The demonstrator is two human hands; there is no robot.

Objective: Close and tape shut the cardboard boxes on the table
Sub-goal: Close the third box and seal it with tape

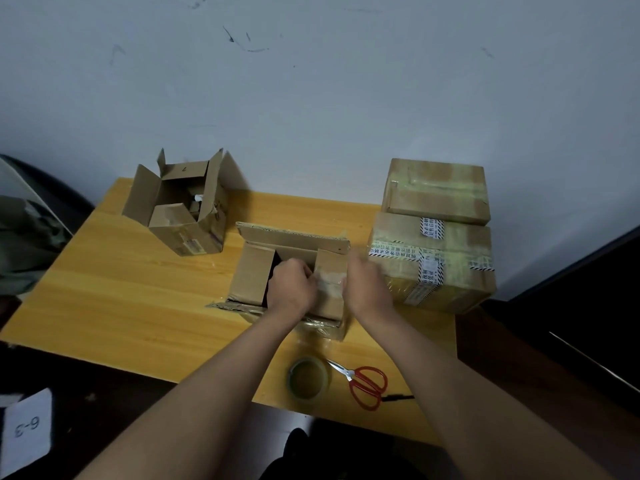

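Note:
An open cardboard box (254, 271) stands in the middle of the wooden table (114, 299), its long flaps spread front and back. My left hand (292, 289) rests over the opening, fingers curled on the right inner flap (332, 268). My right hand (369, 287), blurred, is at the same flap's right edge. A second open box (180, 206) with something inside stands at the back left. A clear tape roll (308, 377) and red-handled scissors (363, 382) lie near the front edge.
Two taped boxes are stacked at the right: a small one (438, 190) on a larger one (436, 265) with printed tape. A white wall rises behind. A paper marked 6-3 (27, 424) lies at the lower left; a black cable (398, 397) lies beside the scissors.

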